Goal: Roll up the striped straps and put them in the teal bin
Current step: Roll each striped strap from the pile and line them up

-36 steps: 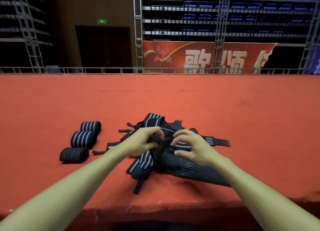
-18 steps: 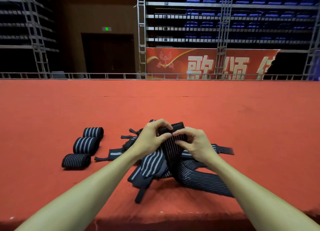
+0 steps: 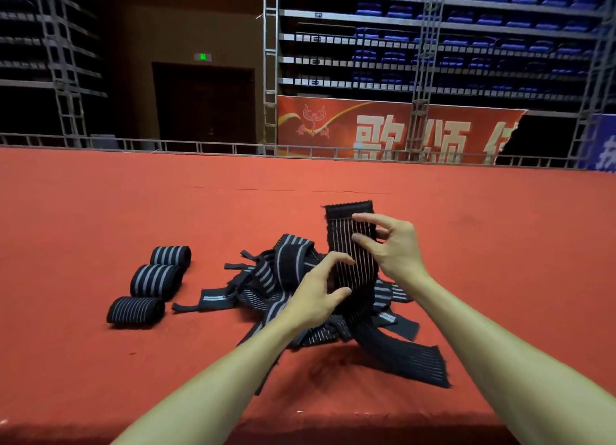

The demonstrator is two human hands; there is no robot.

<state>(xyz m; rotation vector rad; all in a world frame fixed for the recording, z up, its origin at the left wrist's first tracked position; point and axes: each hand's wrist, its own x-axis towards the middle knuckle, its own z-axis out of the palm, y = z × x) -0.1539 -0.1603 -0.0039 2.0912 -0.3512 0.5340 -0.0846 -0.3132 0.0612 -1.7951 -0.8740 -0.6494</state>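
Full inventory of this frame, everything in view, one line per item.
rolled straps: 3, black with grey stripes, in a row on the surface left of the pile
loose strap pile: 1 tangle, count unclear, black with grey stripes, centre
held strap: 1, black with thin pale stripes, upright above the pile
carpeted surface: 1, red, fills the foreground
railing: 1, grey metal, at the surface's far edge
banner: 1, red with pale characters, behind the railing
seats: many, blue, tiers at upper right
exit sign: 1, green, far wall
teal bin: none in view
left hand: grips the held strap low
right hand: pinches it higher up
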